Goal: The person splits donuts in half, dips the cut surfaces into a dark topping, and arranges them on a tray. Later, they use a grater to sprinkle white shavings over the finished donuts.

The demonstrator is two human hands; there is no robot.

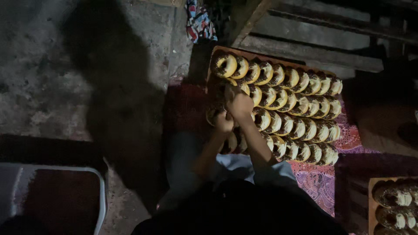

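Observation:
A wooden tray [216,50] holds several rows of ring doughnuts [287,101] with dark sprinkles and pale icing, leaning one on another. My right hand [239,103] reaches over the left end of the second row, fingers bent on a doughnut there. My left hand [224,122] is just below it, closed at the left end of the third row. Whether each hand grips a doughnut is hard to tell in the dim light.
A second tray of doughnuts [394,198] sits at the lower right. A patterned pink cloth [320,178] lies under the trays. A grey tub of dark sprinkles [61,198] stands at the lower left on the concrete floor. Wooden planks [313,37] lie beyond.

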